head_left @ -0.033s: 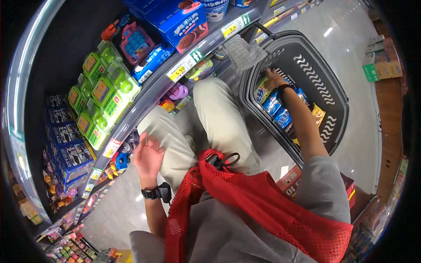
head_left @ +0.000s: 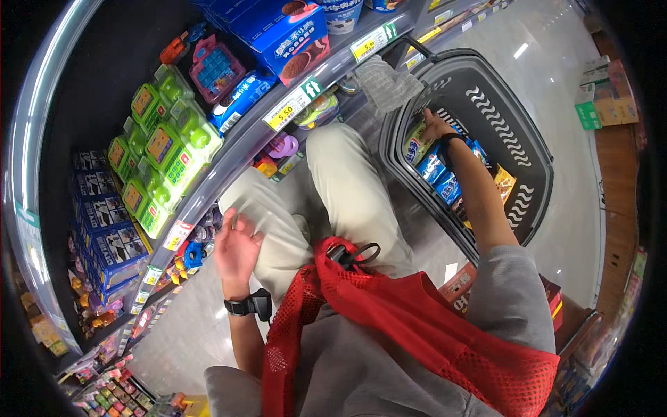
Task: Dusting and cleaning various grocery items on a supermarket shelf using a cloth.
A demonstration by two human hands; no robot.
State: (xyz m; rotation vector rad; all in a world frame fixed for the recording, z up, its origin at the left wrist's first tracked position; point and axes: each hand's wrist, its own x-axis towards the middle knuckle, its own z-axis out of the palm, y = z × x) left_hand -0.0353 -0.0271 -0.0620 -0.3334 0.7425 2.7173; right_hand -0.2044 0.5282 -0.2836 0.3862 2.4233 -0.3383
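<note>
My right hand (head_left: 436,128) reaches down inside a dark grey shopping basket (head_left: 515,133), fingers bent at the upper end of a green snack packet (head_left: 415,146). Its fingertips are partly hidden. Blue snack packets (head_left: 439,174) lie below that hand and wrist, and a yellow-orange packet (head_left: 504,182) lies to the right of my forearm. My forearm covers some of the basket's contents. Beside my left knee, my left hand (head_left: 237,244) is raised with its palm showing and fingers apart, holding nothing.
A shelf at left holds green toy packs (head_left: 167,149), a pink toy case (head_left: 217,69), blue boxes (head_left: 114,250) and a blue biscuit box (head_left: 285,38). A clear plastic container (head_left: 389,83) sits by the basket's rim. Cartons (head_left: 606,97) stand far right. A red vest (head_left: 417,313) hangs across me.
My left hand's fingers have shifted slightly. The green packet has moved a little under my right hand. The rest looks the same.
</note>
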